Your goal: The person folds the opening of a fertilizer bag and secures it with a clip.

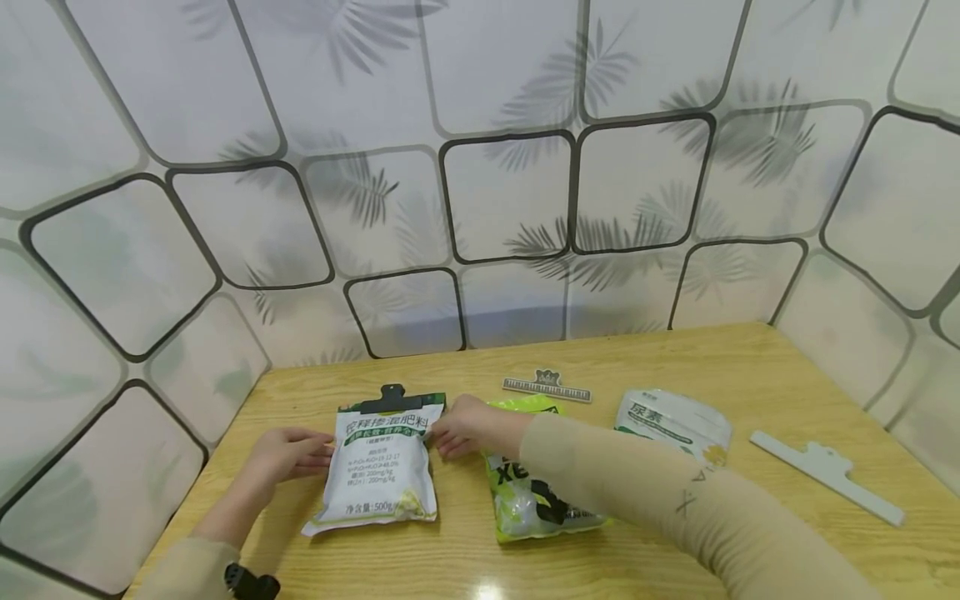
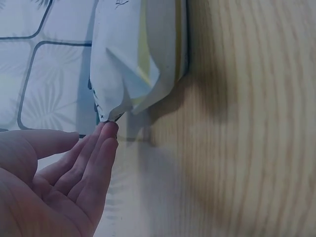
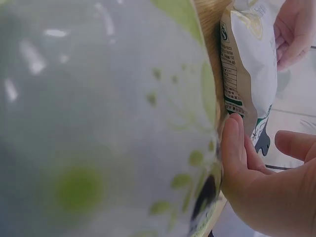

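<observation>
A white fertilizer bag (image 1: pixel 382 467) lies flat on the wooden table, its top edge clamped by a black clip (image 1: pixel 392 402). Along the bag's left side is my left hand (image 1: pixel 287 454), fingers extended. In the left wrist view the fingertips of this hand (image 2: pixel 74 182) meet the bag's edge (image 2: pixel 123 59), with the thumb apart. At the bag's upper right side is my right hand (image 1: pixel 461 427), its fingers loosely bent. The right wrist view shows its fingertips at the bag's side (image 3: pixel 252 64) and its thumb held away, gripping nothing.
A green and black bag (image 1: pixel 510 500) lies under my right forearm. Behind it is a patterned clip (image 1: pixel 547 386). Farther right are a white bag (image 1: pixel 671 417), partly covered by the sleeve, and a long white clip (image 1: pixel 828 477). A patterned backdrop (image 1: pixel 510 200) borders the table.
</observation>
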### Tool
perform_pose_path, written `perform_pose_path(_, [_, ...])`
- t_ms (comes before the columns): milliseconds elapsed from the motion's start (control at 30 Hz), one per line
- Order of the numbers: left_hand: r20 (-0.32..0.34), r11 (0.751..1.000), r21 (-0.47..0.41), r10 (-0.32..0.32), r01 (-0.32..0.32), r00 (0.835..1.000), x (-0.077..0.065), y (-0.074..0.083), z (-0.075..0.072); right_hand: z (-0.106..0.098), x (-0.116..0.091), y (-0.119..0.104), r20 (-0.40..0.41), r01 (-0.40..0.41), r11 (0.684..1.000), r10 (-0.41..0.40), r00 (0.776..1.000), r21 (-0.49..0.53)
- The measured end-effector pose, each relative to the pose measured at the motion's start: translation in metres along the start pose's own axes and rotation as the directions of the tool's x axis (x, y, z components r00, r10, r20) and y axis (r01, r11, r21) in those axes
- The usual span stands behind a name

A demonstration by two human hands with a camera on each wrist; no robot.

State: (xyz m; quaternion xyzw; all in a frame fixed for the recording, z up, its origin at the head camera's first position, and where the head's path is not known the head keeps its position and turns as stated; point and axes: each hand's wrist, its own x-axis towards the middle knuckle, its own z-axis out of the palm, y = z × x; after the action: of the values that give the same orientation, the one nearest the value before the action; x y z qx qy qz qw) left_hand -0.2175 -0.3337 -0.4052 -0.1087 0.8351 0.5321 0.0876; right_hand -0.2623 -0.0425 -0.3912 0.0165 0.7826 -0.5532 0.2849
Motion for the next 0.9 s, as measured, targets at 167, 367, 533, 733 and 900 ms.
perform_pose_path(167, [0.002,1.000,0.004,-0.009,0.009,1.000,-0.002,0.004,-0.007,-0.006,-0.001,0.001,0.009,0.010,1.000,-0.010,1.000,-0.001])
perform_pose_path(367, [-0.007,1.000,0.020,-0.011,0.011,1.000,-0.003,0.011,-0.010,-0.014,-0.002,0.004,0.010,0.028,1.000,-0.028,1.000,-0.006])
perform_pose_path(533, [0.005,1.000,-0.004,0.008,-0.008,1.000,-0.003,0.015,-0.010,-0.019,-0.003,0.005,0.021,0.035,0.999,-0.035,0.999,-0.017])
perform_pose_path(733, [0.036,1.000,-0.015,0.023,-0.022,0.999,-0.001,0.022,-0.005,-0.024,-0.003,0.008,0.036,0.048,0.999,-0.048,0.998,-0.008])
perform_pose_path(900, [0.043,0.999,-0.010,0.033,-0.033,0.999,-0.001,0.029,0.003,-0.030,-0.003,0.009,0.043,0.052,0.998,-0.053,0.998,0.019])
